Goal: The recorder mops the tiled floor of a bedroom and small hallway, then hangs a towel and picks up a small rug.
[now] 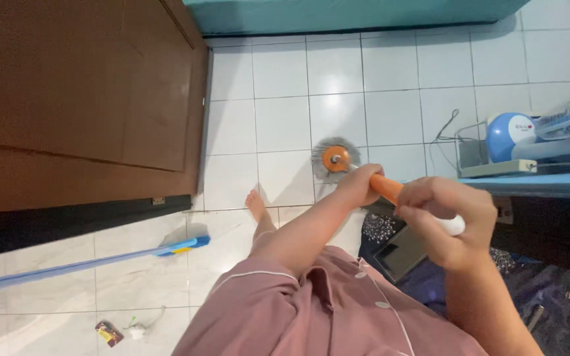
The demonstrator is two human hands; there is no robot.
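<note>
Mop handle (390, 190) steep, round head (335, 159) down-left

A small flattened wrapper (109, 333) lies on the white floor tiles near the bottom left; it is roughly rectangular, dark red and black with a yellow patch. At the right edge, a round blue object carries a white circular label (515, 123) with small dark and red marks, too small to make out. Below the hands, a flat dark rectangular screen (402, 251), a tablet or similar device, lies tilted on patterned dark cloth, its glass blank and reflecting pale light.
</note>
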